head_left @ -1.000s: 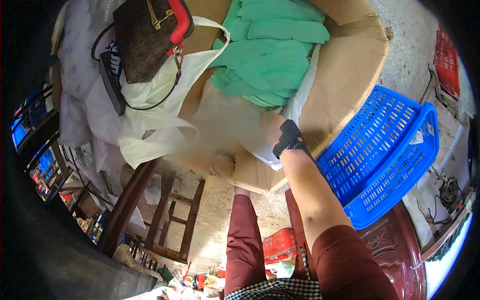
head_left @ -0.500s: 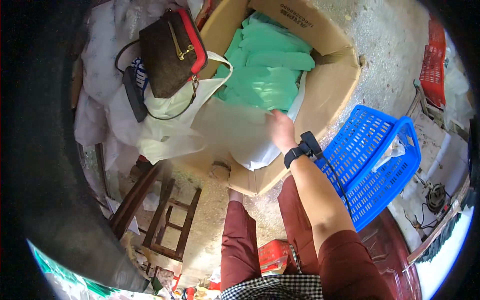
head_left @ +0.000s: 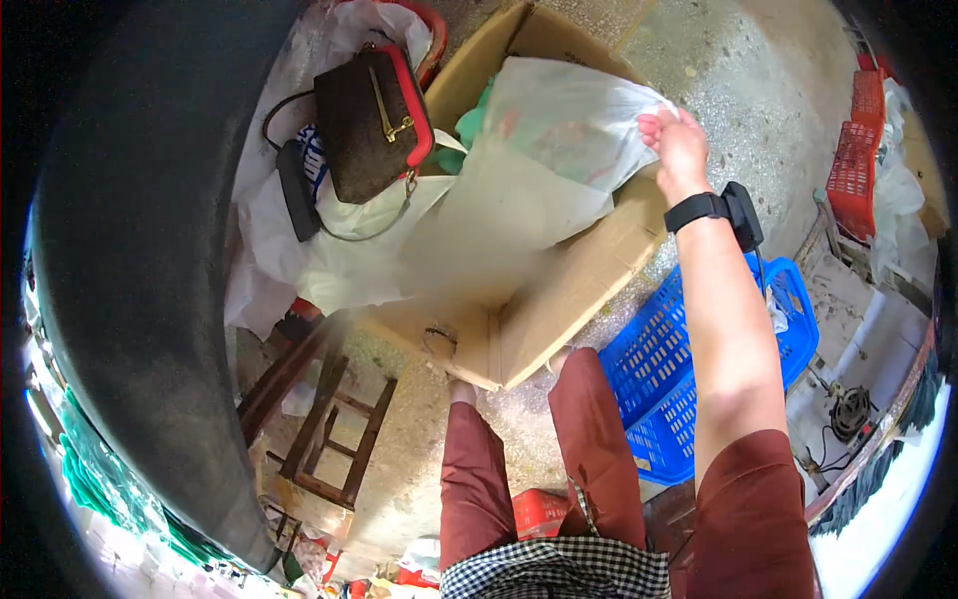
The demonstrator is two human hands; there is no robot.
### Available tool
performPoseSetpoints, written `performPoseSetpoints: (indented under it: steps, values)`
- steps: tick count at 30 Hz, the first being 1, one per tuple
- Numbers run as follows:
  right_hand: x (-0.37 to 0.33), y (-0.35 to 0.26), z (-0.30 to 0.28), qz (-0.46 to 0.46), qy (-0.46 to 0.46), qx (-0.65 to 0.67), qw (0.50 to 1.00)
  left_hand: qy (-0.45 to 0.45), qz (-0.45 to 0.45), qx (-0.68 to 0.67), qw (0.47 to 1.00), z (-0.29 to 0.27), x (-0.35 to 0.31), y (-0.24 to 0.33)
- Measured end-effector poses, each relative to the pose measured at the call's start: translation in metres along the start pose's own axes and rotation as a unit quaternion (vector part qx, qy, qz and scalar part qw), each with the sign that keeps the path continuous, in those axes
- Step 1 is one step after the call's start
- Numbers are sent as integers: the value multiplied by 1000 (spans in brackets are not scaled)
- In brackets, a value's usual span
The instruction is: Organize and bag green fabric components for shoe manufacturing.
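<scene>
My right hand pinches the upper right edge of a translucent white plastic bag, with a dark band on my wrist. The bag is stretched across the open cardboard box. Green folded material shows at the bag's left side, inside the box; most of it is covered by the plastic. A blurred patch hides the bag's lower part. My left hand does not show.
A brown handbag with red trim rests on white plastic bags at the left. A blue basket stands right of the box, under my forearm. A wooden stool is lower left; red crates are far right.
My right hand has moved up and to the right, drawing the plastic bag over the green material. The view has shifted slightly.
</scene>
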State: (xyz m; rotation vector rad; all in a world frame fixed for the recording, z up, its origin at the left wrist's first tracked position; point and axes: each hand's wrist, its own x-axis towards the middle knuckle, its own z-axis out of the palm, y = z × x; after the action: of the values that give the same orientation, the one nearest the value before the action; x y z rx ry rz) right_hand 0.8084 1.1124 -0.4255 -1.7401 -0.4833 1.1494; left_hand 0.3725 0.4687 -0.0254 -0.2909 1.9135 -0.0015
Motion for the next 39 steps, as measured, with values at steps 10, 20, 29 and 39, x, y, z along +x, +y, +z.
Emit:
performPoseSetpoints:
  steps: [10, 20, 29, 39]
  values:
    - [-1, 40, -30, 38, 42, -25, 998, -31, -5, 63, 997, 16, 4, 14]
    - [-104, 105, -48, -198, -272, -562, 755, -30, 48, 38, 998, 40, -20, 28]
    - [-121, 85, -57, -194, -377, -584, 692, -33, 11, 71, 997, 50, -35, 33]
    - [-79, 76, -30, 113, -61, -130, 983, 11, 26, 85, 996, 11, -36, 101]
